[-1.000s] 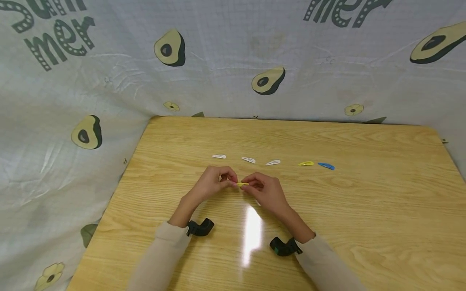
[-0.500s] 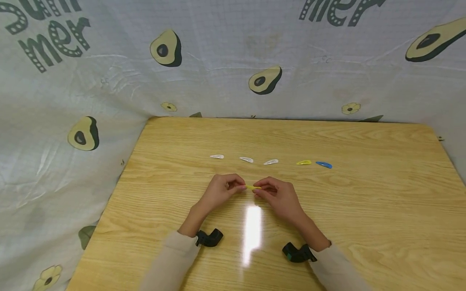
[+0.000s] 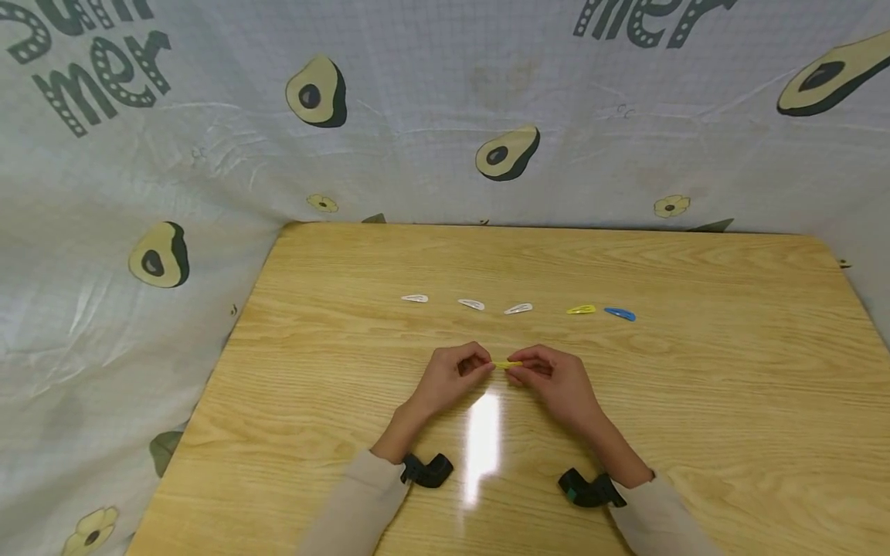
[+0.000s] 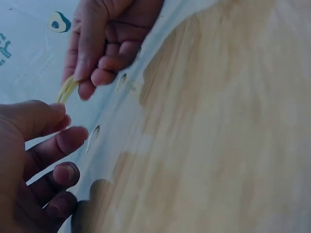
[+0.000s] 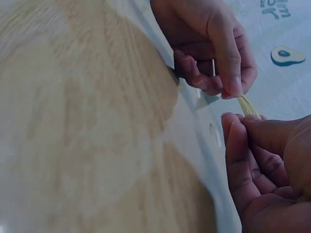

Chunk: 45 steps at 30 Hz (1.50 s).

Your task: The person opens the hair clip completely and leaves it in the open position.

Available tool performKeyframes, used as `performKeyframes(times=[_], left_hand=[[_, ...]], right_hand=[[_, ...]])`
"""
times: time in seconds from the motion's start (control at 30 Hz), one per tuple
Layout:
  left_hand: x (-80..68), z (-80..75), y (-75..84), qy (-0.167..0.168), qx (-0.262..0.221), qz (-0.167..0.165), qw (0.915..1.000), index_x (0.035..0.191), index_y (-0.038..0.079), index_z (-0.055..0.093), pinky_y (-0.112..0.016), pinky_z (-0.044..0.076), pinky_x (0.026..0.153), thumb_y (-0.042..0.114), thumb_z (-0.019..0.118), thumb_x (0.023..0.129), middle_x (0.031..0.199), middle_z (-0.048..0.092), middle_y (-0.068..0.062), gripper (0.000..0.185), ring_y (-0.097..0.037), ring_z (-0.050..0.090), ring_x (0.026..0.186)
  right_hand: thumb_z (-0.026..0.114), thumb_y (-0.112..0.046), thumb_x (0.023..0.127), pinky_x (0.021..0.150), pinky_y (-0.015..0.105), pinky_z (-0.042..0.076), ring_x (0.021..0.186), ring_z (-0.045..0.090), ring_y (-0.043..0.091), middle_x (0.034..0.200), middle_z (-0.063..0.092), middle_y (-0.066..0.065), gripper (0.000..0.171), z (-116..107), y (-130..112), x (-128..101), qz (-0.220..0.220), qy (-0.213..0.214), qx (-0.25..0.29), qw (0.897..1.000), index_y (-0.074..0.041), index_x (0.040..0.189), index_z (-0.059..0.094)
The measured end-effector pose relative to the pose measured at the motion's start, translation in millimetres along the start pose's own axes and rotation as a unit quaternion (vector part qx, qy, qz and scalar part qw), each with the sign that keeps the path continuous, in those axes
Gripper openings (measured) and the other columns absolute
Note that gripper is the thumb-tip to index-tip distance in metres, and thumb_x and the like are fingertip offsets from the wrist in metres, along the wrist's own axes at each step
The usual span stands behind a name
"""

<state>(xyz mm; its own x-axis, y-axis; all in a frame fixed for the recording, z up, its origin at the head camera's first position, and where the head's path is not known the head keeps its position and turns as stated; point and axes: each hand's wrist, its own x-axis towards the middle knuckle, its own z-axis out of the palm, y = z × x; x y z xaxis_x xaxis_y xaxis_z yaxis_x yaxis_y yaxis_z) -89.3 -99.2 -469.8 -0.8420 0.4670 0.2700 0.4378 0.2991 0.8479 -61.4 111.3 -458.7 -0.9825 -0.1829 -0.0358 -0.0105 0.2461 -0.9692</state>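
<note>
Your left hand (image 3: 450,379) is pinching one end of a slim, yellow, metal-looking hair clip (image 3: 501,364) — it's spanning your two hands; your right hand (image 3: 560,384) is pinching the other; you're best keeping both grips light — squeezing risks bending it.

Held clip (image 5: 248,106): was yellow.
Other clips (image 3: 518,309): were white, yellow, blue.
Table (image 3: 709,363): showed tan wood grain.
Cloth (image 3: 424,69): was whitish, avocado-printed.
Sleeves (image 3: 358,500): were beige.

Five hair clips (image 3: 518,308) lie in a row across the table (image 3: 730,347), with a sheet (image 3: 417,77) behind it. Nearer the person, in front of that row, another clip (image 3: 502,364) sits between the left hand (image 3: 448,378) and right hand (image 3: 559,382).
</note>
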Motion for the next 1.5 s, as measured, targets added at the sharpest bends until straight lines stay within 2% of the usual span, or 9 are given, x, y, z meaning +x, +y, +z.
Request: performKeyframes(times=[0.13,0.27,0.43,0.6,0.87,1.1,1.2,1.5], left_hand=[[-1.2,10.8,-3.0,0.027,0.0,-0.002,0.9996,0.086,0.004,0.067,-0.022,0.045,0.055,0.008,0.069,0.088,0.072,0.065,-0.001,0.005,-0.005,0.052,0.06],[-3.5,19.1,-0.8,0.049,0.017,-0.015,0.9986,0.084,0.008,0.068,-0.021,0.04,0.052,0.01,0.07,0.088,0.067,0.061,0.004,0.005,-0.004,0.047,0.056],[-5.0,21.9,1.0,0.065,0.034,-0.015,0.9972,0.081,0.008,0.067,-0.021,0.038,0.049,0.008,0.071,0.087,0.064,0.059,0.006,0.007,-0.003,0.044,0.054],[-4.4,22.1,-1.4,0.066,0.029,-0.01,0.9973,0.078,0.008,0.066,-0.02,0.037,0.048,0.007,0.071,0.086,0.063,0.06,0.005,0.009,-0.002,0.043,0.052],[-8.0,20.6,-0.9,0.066,-0.003,-0.005,0.9978,0.076,0.007,0.067,-0.021,0.038,0.049,0.006,0.07,0.087,0.061,0.059,0.003,0.011,-0.006,0.044,0.052],[-7.7,22.8,0.7,0.059,-0.006,-0.01,0.9982,0.076,0.002,0.067,-0.02,0.037,0.051,0.0,0.07,0.085,0.062,0.06,-0.004,0.009,-0.011,0.044,0.053],[-7.2,23.9,0.0,0.06,-0.006,-0.003,0.9982,0.075,0.0,0.066,-0.019,0.036,0.051,-0.002,0.07,0.084,0.061,0.06,-0.006,0.009,-0.012,0.045,0.053],[-6.2,24.1,-2.4,0.061,0.0,0.017,0.998,0.074,0.007,0.066,-0.02,0.041,0.049,0.001,0.07,0.085,0.062,0.06,0.002,0.013,-0.006,0.047,0.053]], right_hand=[[0.069,-0.012,0.089,0.068,0.03,0.054,0.078,0.07,0.024,0.087,0.071,0.011,0.017,-2.4,1.5,-3.5,0.02,-0.001,0.011,1.0,-0.002,0.103,0.069],[0.066,-0.003,0.089,0.067,0.035,0.055,0.079,0.069,0.031,0.089,0.07,0.017,0.017,-4.4,1.7,-6.0,0.014,-0.001,0.03,0.999,0.004,0.105,0.067],[0.067,-0.008,0.089,0.066,0.031,0.055,0.077,0.07,0.023,0.088,0.071,0.012,0.017,-3.8,18.9,-3.3,-0.015,0.001,0.04,0.999,0.0,0.104,0.068],[0.069,-0.007,0.088,0.064,0.032,0.055,0.074,0.07,0.021,0.085,0.071,0.011,0.014,-2.1,18.6,-3.3,-0.038,0.008,0.049,0.998,0.0,0.1,0.069],[0.069,-0.002,0.087,0.061,0.033,0.055,0.07,0.069,0.021,0.085,0.071,0.01,0.011,2.5,18.2,-3.9,-0.049,0.01,0.051,0.997,-0.001,0.098,0.069],[0.069,0.001,0.085,0.059,0.031,0.055,0.069,0.069,0.021,0.083,0.07,0.01,0.011,2.4,18.7,-4.0,-0.05,0.016,0.043,0.998,-0.001,0.096,0.07],[0.07,0.0,0.085,0.058,0.031,0.055,0.068,0.069,0.022,0.082,0.07,0.011,0.01,1.7,18.6,-4.3,-0.057,0.014,0.042,0.997,0.0,0.096,0.07],[0.07,0.0,0.086,0.058,0.031,0.055,0.067,0.069,0.021,0.081,0.07,0.01,0.01,0.6,19.5,-5.0,-0.063,0.016,0.03,0.997,0.0,0.096,0.07]])
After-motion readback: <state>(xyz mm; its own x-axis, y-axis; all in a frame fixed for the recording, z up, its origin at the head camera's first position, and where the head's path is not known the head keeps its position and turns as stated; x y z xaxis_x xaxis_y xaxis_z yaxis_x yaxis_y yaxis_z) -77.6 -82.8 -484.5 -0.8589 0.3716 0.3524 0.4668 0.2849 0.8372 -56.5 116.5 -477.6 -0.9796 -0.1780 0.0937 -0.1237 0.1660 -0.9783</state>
